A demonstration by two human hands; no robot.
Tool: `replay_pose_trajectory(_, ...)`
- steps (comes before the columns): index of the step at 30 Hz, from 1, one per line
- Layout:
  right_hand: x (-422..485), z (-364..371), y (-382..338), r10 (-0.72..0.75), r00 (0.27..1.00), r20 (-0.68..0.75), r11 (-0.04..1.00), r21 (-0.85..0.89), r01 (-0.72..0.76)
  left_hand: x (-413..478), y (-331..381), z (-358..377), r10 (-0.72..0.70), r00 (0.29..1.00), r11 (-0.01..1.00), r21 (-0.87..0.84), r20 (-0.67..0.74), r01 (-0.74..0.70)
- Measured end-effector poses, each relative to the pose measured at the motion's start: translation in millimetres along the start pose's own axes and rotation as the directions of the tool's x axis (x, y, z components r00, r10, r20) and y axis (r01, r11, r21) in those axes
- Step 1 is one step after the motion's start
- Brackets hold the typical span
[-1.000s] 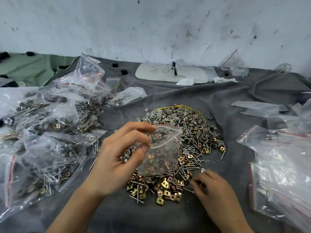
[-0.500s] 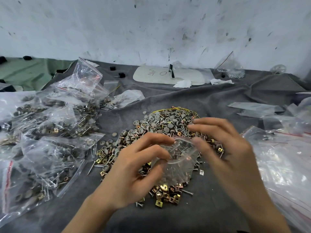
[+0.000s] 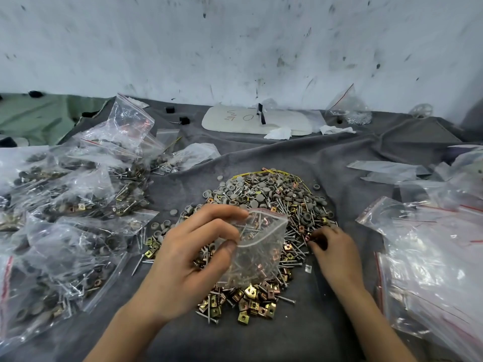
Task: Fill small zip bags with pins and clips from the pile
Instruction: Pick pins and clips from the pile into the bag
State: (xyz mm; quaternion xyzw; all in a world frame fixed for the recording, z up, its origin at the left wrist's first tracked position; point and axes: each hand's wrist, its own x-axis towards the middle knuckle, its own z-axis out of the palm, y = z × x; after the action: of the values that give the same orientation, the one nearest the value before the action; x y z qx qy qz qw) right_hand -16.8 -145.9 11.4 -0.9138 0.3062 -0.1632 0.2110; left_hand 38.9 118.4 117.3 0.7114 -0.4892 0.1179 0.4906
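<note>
A white wall [image 3: 235, 48], scuffed and speckled with dark marks, backs the work surface. A creased grey cloth [image 3: 261, 340] covers the surface, and a green sheet [image 3: 34, 118] shows at the far left corner.

The pile [image 3: 274, 197] lies in the middle of the cloth. Grey caps sit toward the back, thin pins in the middle and brass and copper square clips at the near edge, with a yellow wire looped round the far side.

The left hand [image 3: 183, 262] grips a small clear bag [image 3: 258, 252] above the near half of the pile. Its thumb is on the near side of the mouth and its fingers are on the far side. The red-lined mouth stands open and faces up and to the right. Pins and a few copper clips show inside the bag.

The right hand [image 3: 334, 254] rests at the right edge of the pile, with its fingertips curled down among the pins. Whether they grasp anything I cannot tell.

Filled bags [image 3: 78, 205] are heaped on the left of the cloth. Flat empty bags [image 3: 431, 257] are stacked on the right. At the back, near the wall, lies a white pad [image 3: 235, 121] with writing on it, and a crumpled tissue [image 3: 278, 133] sits at its near edge.
</note>
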Motion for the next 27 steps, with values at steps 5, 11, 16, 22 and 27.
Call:
replay_pose_trajectory(5,5.2,5.7,-0.1,-0.003,0.999,-0.042,1.000,-0.024,0.002,-0.5,0.8,-0.9,0.000,1.000,1.000,-0.002,0.002,0.000)
replay_pose_trajectory(11,6.1,6.3,3.7,0.024,0.998,-0.061,0.993,0.119,-0.016,-3.2,1.4,-1.6,-0.014,1.000,0.999,-0.032,-0.005,0.014)
replay_pose_trajectory(16,-4.8,-10.4,-11.8,0.129,0.981,-0.144,0.879,0.474,-0.046,-3.4,1.6,-1.6,-0.006,1.000,1.000,-0.018,-0.005,0.006)
replay_pose_trajectory(22,-35.3,-88.0,-85.2,-0.220,0.933,-0.285,0.544,0.758,0.360,-1.9,2.7,6.5,-0.006,0.999,1.000,0.000,0.039,0.006)
replay_pose_trajectory(27,-55.6,-105.0,-112.1,-0.495,0.838,-0.230,0.635,0.562,0.530,-0.2,2.7,9.7,-0.007,0.999,1.000,-0.018,0.047,0.007)
